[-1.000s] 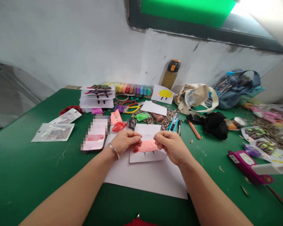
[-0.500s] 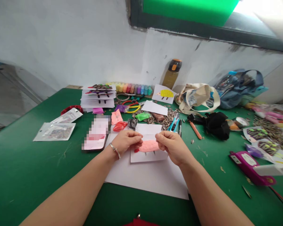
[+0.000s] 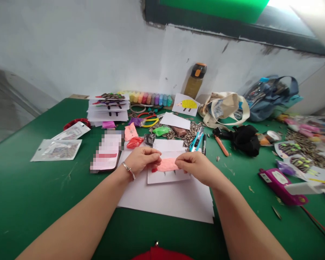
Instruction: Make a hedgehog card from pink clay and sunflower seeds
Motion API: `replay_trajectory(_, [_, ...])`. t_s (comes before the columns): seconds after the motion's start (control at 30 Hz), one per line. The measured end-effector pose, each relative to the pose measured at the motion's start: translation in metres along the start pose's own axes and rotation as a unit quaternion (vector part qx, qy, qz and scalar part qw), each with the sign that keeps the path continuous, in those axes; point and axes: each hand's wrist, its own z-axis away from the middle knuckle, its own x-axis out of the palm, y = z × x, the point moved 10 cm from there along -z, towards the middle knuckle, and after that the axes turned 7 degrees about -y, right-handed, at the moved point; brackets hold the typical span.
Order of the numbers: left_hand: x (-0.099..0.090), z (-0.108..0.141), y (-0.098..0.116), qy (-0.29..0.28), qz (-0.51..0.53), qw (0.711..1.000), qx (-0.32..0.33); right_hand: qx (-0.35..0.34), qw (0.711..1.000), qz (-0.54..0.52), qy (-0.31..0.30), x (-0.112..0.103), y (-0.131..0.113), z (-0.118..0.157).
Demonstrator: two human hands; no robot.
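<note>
A white card [image 3: 155, 179] lies on larger white sheets [image 3: 165, 202] in front of me. On it is a flattened pink clay shape [image 3: 166, 164] with a small red piece at its left end and thin dark legs below. My left hand [image 3: 143, 160], with a bracelet at the wrist, is pinched closed above the card's left side. My right hand [image 3: 193, 165] has its fingers pressed together at the right end of the pink clay. Whatever sits between either hand's fingertips is hidden or too small to make out.
Behind the card lie red clay [image 3: 134, 142], black clay [image 3: 149, 139], green clay [image 3: 161, 130], sunflower seeds [image 3: 191, 134] and a blue utility knife [image 3: 196, 140]. A phone [image 3: 107, 151] is at left; a magenta glue gun-like device [image 3: 283, 186] with a cord at right. A bottle [image 3: 195, 81] stands by the wall.
My right hand has turned slightly, its fingers now stretching lower over the pink clay's right end. The left hand stays pinched. The whole view has shifted a little.
</note>
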Motion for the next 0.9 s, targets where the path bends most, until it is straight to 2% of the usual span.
replay_trajectory(0.1, [-0.001, 0.0, 0.0, 0.008, -0.001, 1.0, -0.006, -0.018, 0.999, 0.041, -0.01, 0.003, 0.0, 0.002])
replay_trajectory(0.2, [-0.003, 0.001, -0.001, 0.02, -0.003, 1.0, -0.013, 0.003, 0.998, 0.054, -0.01, 0.005, 0.007, 0.003])
replay_trajectory(0.3, [-0.003, 0.001, -0.001, 0.022, -0.007, 1.0, -0.016, 0.022, 0.996, 0.069, -0.042, 0.012, 0.01, 0.004])
replay_trajectory(0.57, [-0.001, 0.001, 0.001, 0.012, -0.002, 1.0, -0.006, 0.005, 0.982, 0.15, -0.112, 0.025, 0.004, 0.005])
replay_trajectory(0.8, [-0.001, 0.001, 0.0, 0.013, -0.005, 1.0, -0.007, 0.021, 0.979, 0.178, -0.093, 0.018, 0.007, 0.008])
replay_trajectory(0.9, [-0.001, 0.001, 0.0, 0.013, -0.006, 1.0, -0.007, 0.005, 0.976, 0.195, -0.102, 0.021, 0.004, 0.008])
